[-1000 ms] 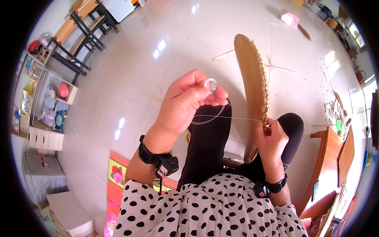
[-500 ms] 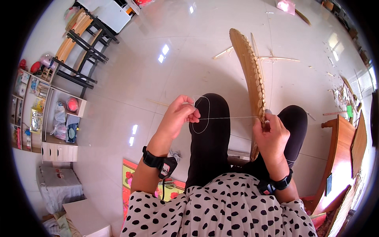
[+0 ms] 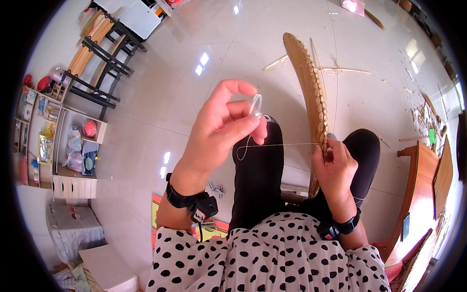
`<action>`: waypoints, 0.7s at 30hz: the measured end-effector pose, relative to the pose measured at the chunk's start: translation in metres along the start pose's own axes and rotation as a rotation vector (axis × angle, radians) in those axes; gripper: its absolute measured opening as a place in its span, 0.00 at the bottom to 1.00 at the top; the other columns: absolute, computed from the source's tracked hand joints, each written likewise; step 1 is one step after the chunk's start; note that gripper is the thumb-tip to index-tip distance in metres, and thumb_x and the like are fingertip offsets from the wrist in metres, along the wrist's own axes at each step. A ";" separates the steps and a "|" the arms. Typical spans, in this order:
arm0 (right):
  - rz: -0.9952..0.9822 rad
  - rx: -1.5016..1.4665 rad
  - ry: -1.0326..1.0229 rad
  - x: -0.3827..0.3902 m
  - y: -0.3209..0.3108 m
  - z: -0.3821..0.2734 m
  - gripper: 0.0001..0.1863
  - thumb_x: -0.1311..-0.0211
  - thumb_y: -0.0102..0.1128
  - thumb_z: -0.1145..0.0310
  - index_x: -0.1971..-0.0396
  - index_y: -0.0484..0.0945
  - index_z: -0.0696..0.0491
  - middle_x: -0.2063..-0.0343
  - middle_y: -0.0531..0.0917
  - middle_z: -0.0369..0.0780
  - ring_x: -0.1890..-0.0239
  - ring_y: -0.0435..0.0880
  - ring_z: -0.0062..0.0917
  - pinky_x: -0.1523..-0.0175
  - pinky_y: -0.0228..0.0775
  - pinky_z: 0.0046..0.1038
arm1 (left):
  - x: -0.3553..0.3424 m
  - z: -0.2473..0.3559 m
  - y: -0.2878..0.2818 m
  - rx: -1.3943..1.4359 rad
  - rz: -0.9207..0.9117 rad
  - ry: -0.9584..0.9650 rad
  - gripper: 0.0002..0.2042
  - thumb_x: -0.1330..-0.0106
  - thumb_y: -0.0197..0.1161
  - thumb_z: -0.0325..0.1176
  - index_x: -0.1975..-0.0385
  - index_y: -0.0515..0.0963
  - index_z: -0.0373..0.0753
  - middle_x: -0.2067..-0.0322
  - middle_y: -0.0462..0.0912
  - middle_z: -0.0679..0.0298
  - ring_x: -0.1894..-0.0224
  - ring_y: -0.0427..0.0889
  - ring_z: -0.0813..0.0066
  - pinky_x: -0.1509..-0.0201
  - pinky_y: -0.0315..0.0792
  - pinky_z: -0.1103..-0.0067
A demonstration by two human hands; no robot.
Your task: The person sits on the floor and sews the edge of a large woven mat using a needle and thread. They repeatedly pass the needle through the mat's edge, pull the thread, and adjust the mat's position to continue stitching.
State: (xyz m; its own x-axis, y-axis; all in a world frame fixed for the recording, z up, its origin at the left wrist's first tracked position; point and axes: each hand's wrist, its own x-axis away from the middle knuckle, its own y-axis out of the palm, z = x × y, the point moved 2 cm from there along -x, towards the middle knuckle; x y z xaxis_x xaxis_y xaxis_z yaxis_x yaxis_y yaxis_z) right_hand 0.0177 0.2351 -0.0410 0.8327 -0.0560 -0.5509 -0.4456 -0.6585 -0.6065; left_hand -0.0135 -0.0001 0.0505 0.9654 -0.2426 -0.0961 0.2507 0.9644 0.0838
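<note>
A long curved tan panel (image 3: 304,73), made of many strips bound along a knobbly edge, stands between my knees and reaches away over the floor. My right hand (image 3: 335,170) is closed on its near right edge, thumb and fingers pinching there. From that spot a thin white thread (image 3: 287,144) runs taut leftward over my left thigh. My left hand (image 3: 219,126) is raised with the thumb against the curled fingers, pinching a looped part of the thread; the index finger arches above. A slack loop hangs just below this hand. What lies under my right fingertips is hidden.
Thin sticks (image 3: 340,70) lie on the tiled floor beyond the panel, and scraps (image 3: 425,117) litter the right side. A wooden piece of furniture (image 3: 413,190) stands close on my right. Shelves (image 3: 53,146) and a black-framed rack (image 3: 104,63) are at the left.
My left hand has risen and come closer, moving slightly right, drawing the thread loop up with it. The loop below is smaller. My right hand and the panel have stayed nearly still.
</note>
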 end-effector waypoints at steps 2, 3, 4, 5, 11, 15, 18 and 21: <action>0.000 -0.016 -0.001 0.000 0.001 -0.001 0.13 0.53 0.70 0.74 0.69 0.76 0.58 0.80 0.80 0.42 0.82 0.82 0.31 0.77 0.75 0.27 | -0.001 -0.008 -0.004 0.027 0.032 -0.034 0.15 0.34 0.54 0.23 0.48 0.64 0.35 0.74 0.79 0.59 0.72 0.79 0.73 0.64 0.75 0.76; 0.002 -0.023 -0.001 0.000 0.001 -0.001 0.13 0.53 0.70 0.74 0.69 0.76 0.58 0.80 0.80 0.42 0.82 0.82 0.31 0.77 0.75 0.27 | 0.000 -0.021 -0.010 0.025 0.058 -0.083 0.15 0.34 0.54 0.23 0.49 0.64 0.35 0.74 0.79 0.58 0.72 0.79 0.72 0.64 0.75 0.76; -0.001 -0.023 0.001 0.000 0.001 -0.001 0.13 0.53 0.70 0.74 0.69 0.76 0.57 0.80 0.80 0.42 0.82 0.82 0.31 0.77 0.75 0.27 | 0.001 -0.035 -0.017 0.022 0.084 -0.132 0.15 0.34 0.54 0.24 0.49 0.64 0.36 0.74 0.79 0.58 0.72 0.79 0.72 0.64 0.76 0.75; -0.005 -0.022 0.004 0.001 0.002 -0.002 0.12 0.53 0.70 0.74 0.69 0.76 0.57 0.80 0.79 0.42 0.83 0.81 0.31 0.77 0.75 0.27 | 0.003 -0.052 -0.025 0.023 0.111 -0.202 0.14 0.34 0.54 0.24 0.49 0.64 0.36 0.74 0.79 0.58 0.72 0.79 0.72 0.64 0.76 0.75; -0.028 0.003 -0.018 0.000 0.002 -0.003 0.13 0.53 0.70 0.74 0.69 0.75 0.57 0.80 0.79 0.42 0.83 0.81 0.31 0.77 0.74 0.27 | 0.026 -0.097 -0.044 0.046 0.266 -0.438 0.18 0.32 0.53 0.27 0.44 0.63 0.36 0.74 0.80 0.58 0.72 0.79 0.71 0.66 0.76 0.75; -0.023 -0.019 -0.007 0.001 0.005 -0.004 0.13 0.53 0.70 0.74 0.68 0.76 0.57 0.79 0.79 0.41 0.83 0.81 0.31 0.77 0.74 0.27 | 0.030 -0.096 -0.047 0.040 0.260 -0.436 0.23 0.32 0.53 0.26 0.37 0.59 0.35 0.75 0.79 0.58 0.74 0.79 0.73 0.68 0.75 0.77; -0.033 -0.020 -0.002 0.002 0.005 -0.005 0.12 0.53 0.70 0.74 0.69 0.76 0.57 0.79 0.80 0.41 0.82 0.81 0.31 0.76 0.75 0.27 | 0.024 -0.086 -0.045 -0.104 0.260 -0.347 0.25 0.32 0.53 0.26 0.35 0.58 0.34 0.76 0.78 0.59 0.75 0.77 0.74 0.69 0.74 0.78; -0.023 -0.004 -0.014 0.002 0.005 -0.004 0.12 0.53 0.70 0.74 0.69 0.76 0.57 0.79 0.80 0.42 0.82 0.82 0.31 0.76 0.75 0.27 | 0.011 -0.061 -0.033 -0.199 0.203 -0.212 0.25 0.32 0.53 0.25 0.35 0.57 0.34 0.76 0.78 0.59 0.76 0.76 0.75 0.69 0.73 0.79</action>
State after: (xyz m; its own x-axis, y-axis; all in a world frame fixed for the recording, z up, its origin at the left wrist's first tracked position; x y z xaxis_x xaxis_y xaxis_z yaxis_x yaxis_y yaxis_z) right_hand 0.0181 0.2293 -0.0428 0.8379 -0.0303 -0.5449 -0.4251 -0.6625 -0.6168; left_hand -0.0158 -0.0282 -0.0139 0.9929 -0.0397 0.1123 0.0529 0.9917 -0.1168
